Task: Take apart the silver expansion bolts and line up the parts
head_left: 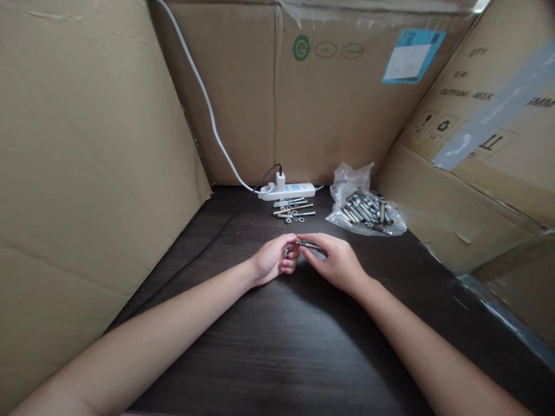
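Head view: we find right hand [340, 260] half-closed, thumb and fingers pinching slender grey metal bolt [310, 245] at scene centre, bolt's left end meeting left hand [275, 259]: fingers curled, small silver metal piece [287, 253] among them, type unclear. We advise: bolt steady, fingertips square to its end, small piece secure. Loose silver and gold-toned metal bolts [293, 209] lie far.

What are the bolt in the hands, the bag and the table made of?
The bolt looks like metal, probably steel: grey with a dull shine. The bag seems thin plastic: see-through, crinkly and shiny. The table looks like dark, satin-finished wood, since faint grain lines show, but it could be a printed wood look.
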Demonstrator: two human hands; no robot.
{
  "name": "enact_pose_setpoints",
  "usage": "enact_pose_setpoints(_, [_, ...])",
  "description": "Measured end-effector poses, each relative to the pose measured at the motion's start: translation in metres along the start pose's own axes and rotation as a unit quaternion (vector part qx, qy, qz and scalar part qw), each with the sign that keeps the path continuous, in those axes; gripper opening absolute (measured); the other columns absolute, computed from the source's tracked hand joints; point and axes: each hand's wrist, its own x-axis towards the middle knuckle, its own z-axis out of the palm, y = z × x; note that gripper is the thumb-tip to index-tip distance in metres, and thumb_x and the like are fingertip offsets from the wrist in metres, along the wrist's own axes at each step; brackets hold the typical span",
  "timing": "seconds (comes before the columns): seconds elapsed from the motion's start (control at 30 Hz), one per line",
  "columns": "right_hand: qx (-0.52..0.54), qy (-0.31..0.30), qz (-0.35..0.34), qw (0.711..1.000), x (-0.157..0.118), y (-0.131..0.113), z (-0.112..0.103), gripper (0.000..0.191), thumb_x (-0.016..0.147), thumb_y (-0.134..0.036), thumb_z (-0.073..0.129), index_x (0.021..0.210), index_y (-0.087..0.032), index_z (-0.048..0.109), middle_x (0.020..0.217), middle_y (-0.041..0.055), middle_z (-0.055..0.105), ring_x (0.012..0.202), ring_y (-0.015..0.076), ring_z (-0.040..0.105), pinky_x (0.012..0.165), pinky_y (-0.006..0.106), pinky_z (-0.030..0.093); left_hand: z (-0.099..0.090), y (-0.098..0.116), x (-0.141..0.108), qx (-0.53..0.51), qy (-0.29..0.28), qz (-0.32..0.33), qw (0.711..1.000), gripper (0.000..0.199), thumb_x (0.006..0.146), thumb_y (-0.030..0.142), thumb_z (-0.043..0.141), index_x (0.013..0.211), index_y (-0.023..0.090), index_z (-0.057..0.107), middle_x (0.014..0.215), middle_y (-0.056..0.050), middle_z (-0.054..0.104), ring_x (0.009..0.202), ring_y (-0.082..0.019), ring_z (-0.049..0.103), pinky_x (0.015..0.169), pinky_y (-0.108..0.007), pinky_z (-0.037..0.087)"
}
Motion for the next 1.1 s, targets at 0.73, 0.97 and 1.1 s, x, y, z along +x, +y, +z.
enact_pose_setpoints(0.73, [0.008, -0.007, 0.021, 1.000, 0.000, -0.004, 0.000, 0.021, 0.086, -0.031, 0.056, 0.104, -0.023, 0.062, 0.095, 0.0021, 0.071, 0.079, 0.0156, 0.065, 0.070, 0.025, 0.049, 0.000, -0.004, 0.000, 0.025, -0.019, 0.029, 0.999, 0.017, 0.088, 0.030, 0.044, 0.079, 0.016, 0.042, 0.061, 0.004, 0.037, 0.043, -0.004, 0.027, 0.041, -0.015, 0.019])
enact_pose_setpoints(0.97, [-0.006, -0.008, 0.022, 1.000, -0.001, -0.007, 0.000, 0.023, 0.085, -0.032, 0.056, 0.106, -0.024, 0.062, 0.093, 0.0022, 0.071, 0.075, 0.0158, 0.065, 0.069, 0.026, 0.049, -0.002, -0.003, 0.000, 0.020, -0.017, 0.023, 0.999, 0.009, 0.082, 0.025, 0.042, 0.083, 0.017, 0.045, 0.062, 0.004, 0.039, 0.043, -0.004, 0.028, 0.041, -0.015, 0.020])
enact_pose_setpoints(1.1, [-0.011, -0.001, 0.021, 1.000, -0.002, -0.007, -0.001, 0.024, 0.085, -0.033, 0.056, 0.106, -0.024, 0.060, 0.089, 0.0014, 0.070, 0.074, 0.0155, 0.064, 0.065, 0.024, 0.047, -0.003, -0.003, 0.001, 0.011, -0.014, 0.017, 1.000, 0.010, 0.080, 0.024, 0.042, 0.083, 0.016, 0.046, 0.062, 0.003, 0.040, 0.044, -0.005, 0.029, 0.041, -0.015, 0.021])
